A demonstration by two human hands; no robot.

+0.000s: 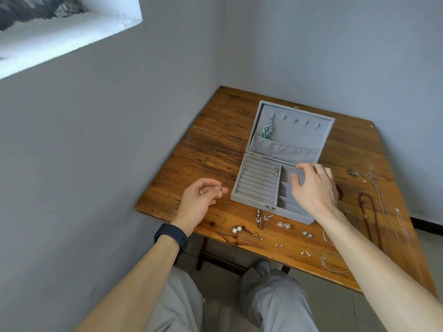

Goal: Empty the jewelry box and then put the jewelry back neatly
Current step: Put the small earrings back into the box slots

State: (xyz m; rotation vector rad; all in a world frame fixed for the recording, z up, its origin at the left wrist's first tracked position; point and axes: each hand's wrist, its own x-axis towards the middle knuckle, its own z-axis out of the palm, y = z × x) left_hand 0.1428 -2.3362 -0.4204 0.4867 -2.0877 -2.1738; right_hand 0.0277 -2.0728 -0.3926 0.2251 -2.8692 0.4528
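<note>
A grey velvet jewelry box (257,188) lies open on the wooden table (215,149). A blue dangling earring (267,132) hangs from a hook in the lid. One small earring (276,172) rests on the ring rolls. My left hand (203,197) is left of the box, fingers pinched on a matching small earring (219,190). My right hand (314,188) hovers over the box's right compartments, fingers spread and blurred, holding nothing I can see. Pearl studs (236,229) and several other earrings (284,225) lie in front of the box.
Necklaces and chains (370,212) lie along the table's right side, and a thin bracelet (332,261) near the front edge. Grey walls close in on the left and behind. My knees are below the table's front edge.
</note>
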